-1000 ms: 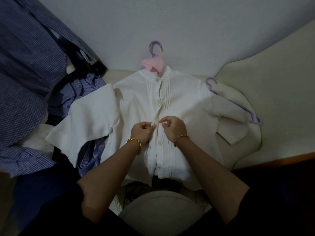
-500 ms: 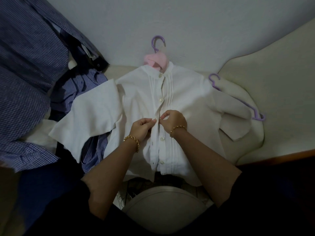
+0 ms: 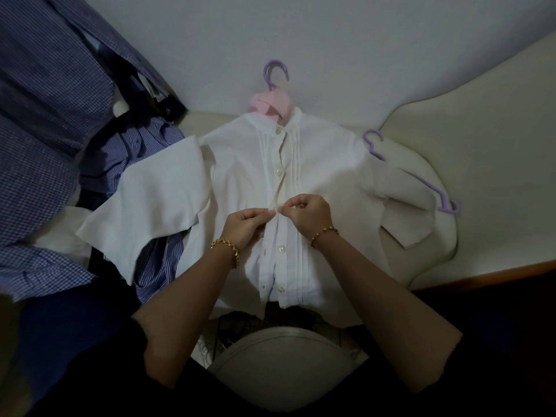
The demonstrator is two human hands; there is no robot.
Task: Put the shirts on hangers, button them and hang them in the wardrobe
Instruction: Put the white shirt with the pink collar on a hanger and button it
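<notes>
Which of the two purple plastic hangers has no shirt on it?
The purple hanger lying at right on the cream cushion; the other hanger's hook sticks out above the collar of the white pleated shirt.

Shirt point(image 3: 240, 188) on hanger point(image 3: 275, 72); spare hanger point(image 3: 433, 188) right

No words, numbers, brand marks or signs can be read anywhere in this view.
</notes>
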